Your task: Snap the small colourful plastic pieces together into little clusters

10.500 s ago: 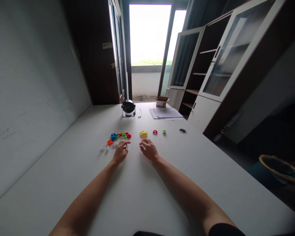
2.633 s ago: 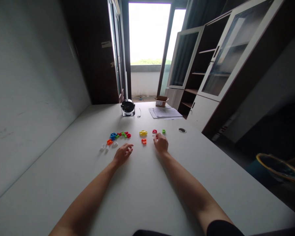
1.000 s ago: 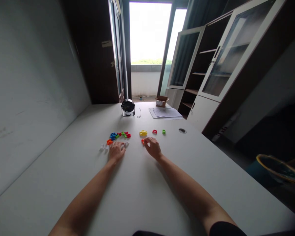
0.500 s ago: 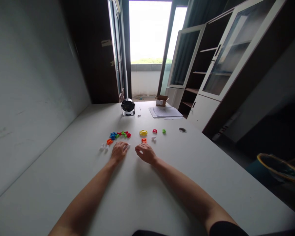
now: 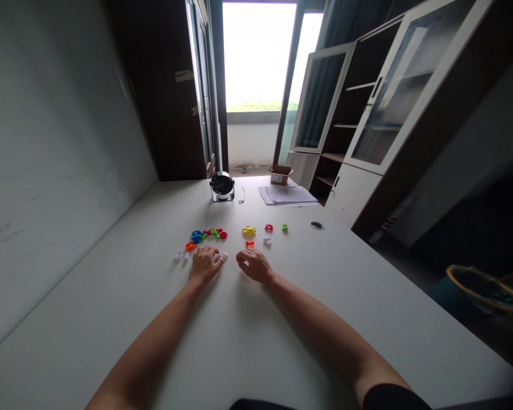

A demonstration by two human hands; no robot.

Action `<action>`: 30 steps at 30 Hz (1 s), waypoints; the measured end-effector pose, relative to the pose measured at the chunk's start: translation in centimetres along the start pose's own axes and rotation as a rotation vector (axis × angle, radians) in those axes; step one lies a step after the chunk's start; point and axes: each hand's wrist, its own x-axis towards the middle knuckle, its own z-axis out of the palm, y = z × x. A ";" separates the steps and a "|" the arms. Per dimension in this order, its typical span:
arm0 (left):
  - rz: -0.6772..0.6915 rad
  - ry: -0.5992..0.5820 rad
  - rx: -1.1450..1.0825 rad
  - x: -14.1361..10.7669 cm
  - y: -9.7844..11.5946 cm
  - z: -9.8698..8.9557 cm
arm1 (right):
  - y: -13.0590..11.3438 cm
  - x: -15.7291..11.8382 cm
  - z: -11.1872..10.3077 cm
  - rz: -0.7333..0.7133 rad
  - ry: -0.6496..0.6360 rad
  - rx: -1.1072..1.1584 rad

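Left hand [image 5: 206, 263] and right hand [image 5: 255, 266] near each other, not touching, just below the middle of the frame.
The left forearm [image 5: 160, 336] slants up from the lower left; that hand is palm down, its fingers bent forward, its thumb toward the right. The right forearm [image 5: 316, 316] reaches in from the lower right, its hand turned inward with curled fingers. How firmly either grip closes is unclear.
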 end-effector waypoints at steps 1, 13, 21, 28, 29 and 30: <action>0.011 -0.008 0.000 0.0 0.0 0.0 | 0.0 0.0 0.0 0.001 0.000 0.000; 0.177 -0.093 -0.235 -0.1 1.3 -0.7 | -0.1 0.1 -0.1 -0.010 0.032 -0.019; 0.198 -0.069 -0.358 -0.3 2.3 -0.9 | -0.3 0.2 -0.4 -0.050 0.013 -0.048; 0.201 -0.116 -0.386 -0.4 2.5 -1.2 | -0.2 0.1 -0.3 -0.064 -0.002 -0.054; 0.202 -0.124 -0.385 -0.5 2.6 -1.2 | -0.2 0.1 -0.3 -0.064 -0.003 -0.055; 0.202 -0.130 -0.383 -0.5 2.6 -1.2 | -0.2 0.1 -0.3 -0.065 -0.006 -0.058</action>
